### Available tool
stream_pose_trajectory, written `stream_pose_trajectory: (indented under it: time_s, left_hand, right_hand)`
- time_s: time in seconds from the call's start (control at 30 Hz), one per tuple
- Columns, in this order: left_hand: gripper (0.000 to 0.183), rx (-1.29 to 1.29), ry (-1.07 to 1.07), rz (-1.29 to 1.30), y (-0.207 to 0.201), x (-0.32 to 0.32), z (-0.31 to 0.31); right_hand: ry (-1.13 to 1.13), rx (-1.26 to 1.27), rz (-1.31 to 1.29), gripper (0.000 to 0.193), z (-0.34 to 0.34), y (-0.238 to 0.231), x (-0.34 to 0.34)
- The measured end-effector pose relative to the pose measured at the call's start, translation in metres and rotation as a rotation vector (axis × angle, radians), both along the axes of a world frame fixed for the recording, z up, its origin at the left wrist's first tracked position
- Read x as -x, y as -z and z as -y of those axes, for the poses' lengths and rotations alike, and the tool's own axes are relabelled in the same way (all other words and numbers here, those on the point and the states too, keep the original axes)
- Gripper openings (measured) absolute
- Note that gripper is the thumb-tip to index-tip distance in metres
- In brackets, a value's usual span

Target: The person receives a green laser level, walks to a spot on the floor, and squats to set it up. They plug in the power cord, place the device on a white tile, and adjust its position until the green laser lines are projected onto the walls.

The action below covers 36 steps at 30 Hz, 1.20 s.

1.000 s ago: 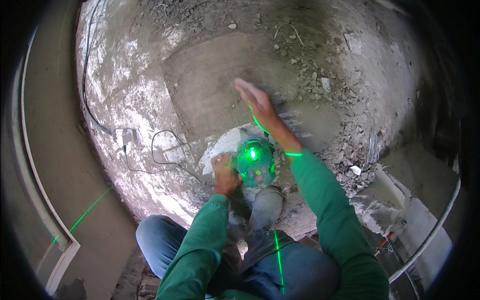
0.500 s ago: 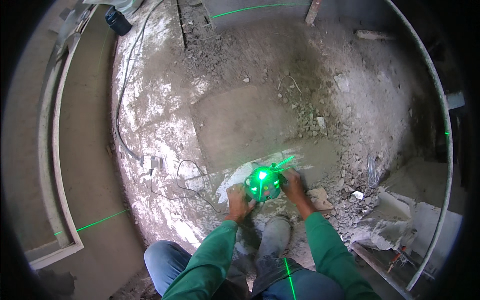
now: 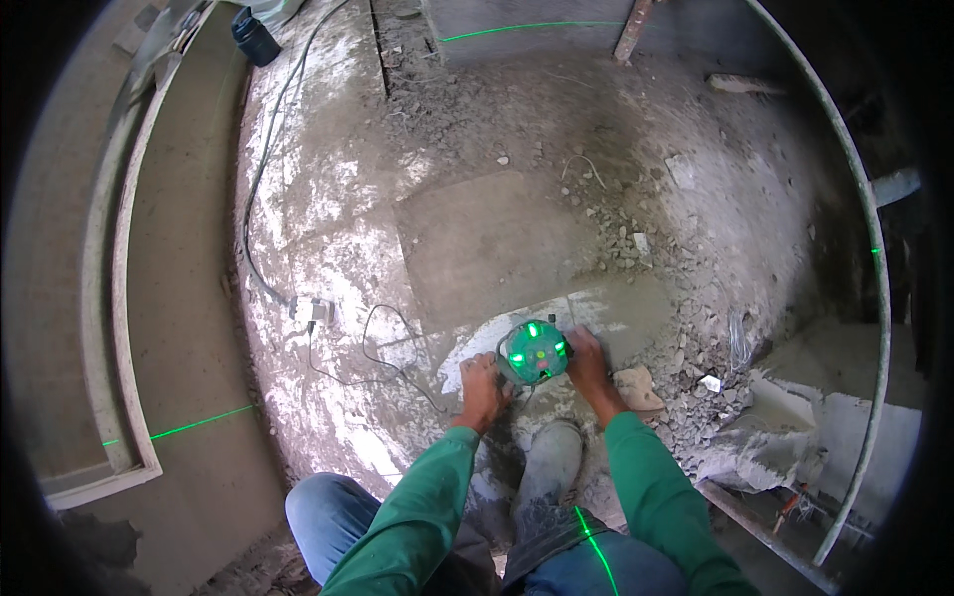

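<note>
A round green laser level [image 3: 538,358] sits low over the dusty floor in front of my boot, its top glowing with several bright green lights. My left hand [image 3: 481,390] grips its lower left side with curled fingers. On the opposite side, my right hand [image 3: 588,360] is closed against the level's edge, and some of its fingertips are hidden. A thin dark cable [image 3: 383,366] runs from near the level to a grey-white plug adapter [image 3: 314,312] on the floor at the left.
Rubble [image 3: 686,417] and a flat broken stone [image 3: 637,388] lie to the right. A long metal tube [image 3: 857,159] curves down the right side. A white frame [image 3: 121,298] lines the left wall. At the far left stands a dark container [image 3: 255,38]. Green laser lines cross the walls and my leg.
The level's bright front glare and the green streak beside it are gone from view, and its top now shows separate lights. The laser line on my leg has shifted slightly right.
</note>
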<state>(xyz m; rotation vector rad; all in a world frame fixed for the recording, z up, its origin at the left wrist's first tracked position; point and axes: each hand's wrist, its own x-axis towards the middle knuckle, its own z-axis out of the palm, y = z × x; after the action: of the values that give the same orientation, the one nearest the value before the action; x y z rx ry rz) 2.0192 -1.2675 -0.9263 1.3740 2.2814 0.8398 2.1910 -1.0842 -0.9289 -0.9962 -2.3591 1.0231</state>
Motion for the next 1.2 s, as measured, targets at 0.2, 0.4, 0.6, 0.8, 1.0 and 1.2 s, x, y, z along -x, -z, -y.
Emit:
stream_pose_trajectory:
  time_s: [0.2,0.4,0.6,0.8,1.0,1.2]
  left_hand:
    - [0.041,0.008,0.010,-0.028,0.012,0.002,0.000]
    - [0.044,-0.048,0.004,0.053,0.020,-0.004,0.004]
    - [0.045,-0.072,0.037,-0.022,0.022,-0.003,-0.001]
    - [0.059,-0.063,0.019,-0.007,0.031,-0.001,0.000]
    - [0.055,-0.015,0.043,0.039,0.029,0.000,0.002]
    - [0.033,-0.083,-0.027,0.002,0.042,0.001,0.005]
  right_hand:
    - [0.032,-0.294,0.029,0.015,0.005,0.010,-0.002]
    - [0.047,-0.125,0.069,0.015,0.011,0.008,-0.002]
    - [0.064,-0.123,0.060,0.012,0.009,0.003,0.005]
    - [0.028,-0.127,0.102,0.012,0.005,0.007,0.003]
    - [0.007,-0.074,0.125,0.014,-0.001,0.003,0.006]
    - [0.004,-0.085,0.094,0.013,-0.002,0.002,0.008]
